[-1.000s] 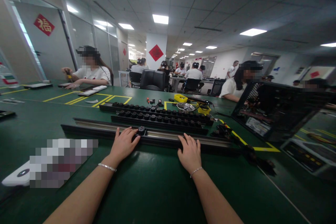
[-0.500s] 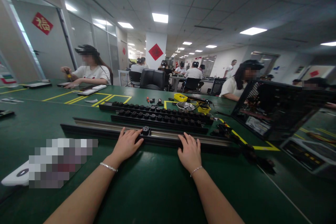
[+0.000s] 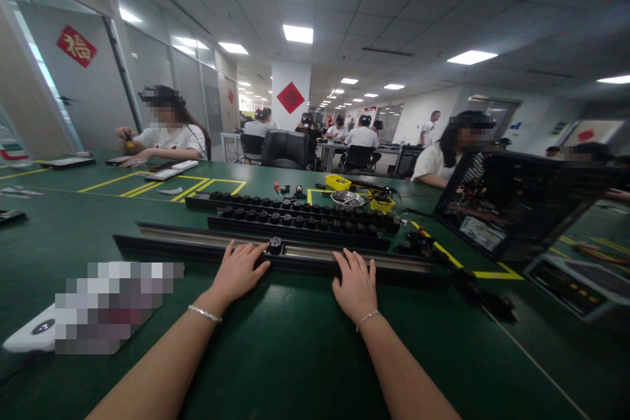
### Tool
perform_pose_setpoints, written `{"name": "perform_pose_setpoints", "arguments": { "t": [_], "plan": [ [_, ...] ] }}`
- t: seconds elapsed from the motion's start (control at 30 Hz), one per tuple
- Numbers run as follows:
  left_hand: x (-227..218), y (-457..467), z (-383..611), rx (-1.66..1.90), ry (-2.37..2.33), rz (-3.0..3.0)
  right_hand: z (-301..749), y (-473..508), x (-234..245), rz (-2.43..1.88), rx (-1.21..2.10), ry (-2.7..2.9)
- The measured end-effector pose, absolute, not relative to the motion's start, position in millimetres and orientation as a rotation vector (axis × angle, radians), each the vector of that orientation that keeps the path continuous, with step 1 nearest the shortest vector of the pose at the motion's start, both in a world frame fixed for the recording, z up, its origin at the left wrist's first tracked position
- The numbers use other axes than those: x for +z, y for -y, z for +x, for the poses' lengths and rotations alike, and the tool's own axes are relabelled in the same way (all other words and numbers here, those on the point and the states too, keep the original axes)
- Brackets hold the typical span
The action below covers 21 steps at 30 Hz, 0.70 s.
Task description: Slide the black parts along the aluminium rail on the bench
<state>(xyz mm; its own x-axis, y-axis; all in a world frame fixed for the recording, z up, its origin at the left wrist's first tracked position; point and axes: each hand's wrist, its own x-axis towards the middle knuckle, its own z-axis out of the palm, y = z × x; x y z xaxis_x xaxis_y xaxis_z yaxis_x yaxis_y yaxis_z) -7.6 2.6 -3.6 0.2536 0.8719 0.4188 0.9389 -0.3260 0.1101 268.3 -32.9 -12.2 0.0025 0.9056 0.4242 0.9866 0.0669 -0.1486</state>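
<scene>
Black module [image 3: 275, 246] has slid rightward, touching the left hand [image 3: 239, 273].

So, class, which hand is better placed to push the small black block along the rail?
Probably the left hand: it seems to touch the small black block. The right hand rests on the rail, apart from the block.

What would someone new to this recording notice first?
Probably the left grip and right grip, both bare, resting at a long black rail in the near middle of the green table. One round black piece sits in it, right beside the left one. Then the open computer case at right, and the red diamond on the pillar behind.
</scene>
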Motion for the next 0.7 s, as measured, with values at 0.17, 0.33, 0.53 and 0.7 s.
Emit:
{"name": "perform_pose_setpoints", "arguments": {
  "t": [0.17,0.33,0.53,0.7],
  "plan": [
    [-5,-4,-7,-0.618,1.715,-2.351,252,36,-8,-1.698,-0.257,2.034],
    [-6,-4,-6,-0.616,1.732,-2.345,219,29,0,-1.577,-0.131,2.142],
    [-6,-4,-6,-0.608,1.737,-2.357,188,22,4,-1.597,-0.111,2.172],
    [-5,-4,-4,-0.598,1.752,-2.344,190,22,4,-1.601,-0.132,2.202]
  ]
}}
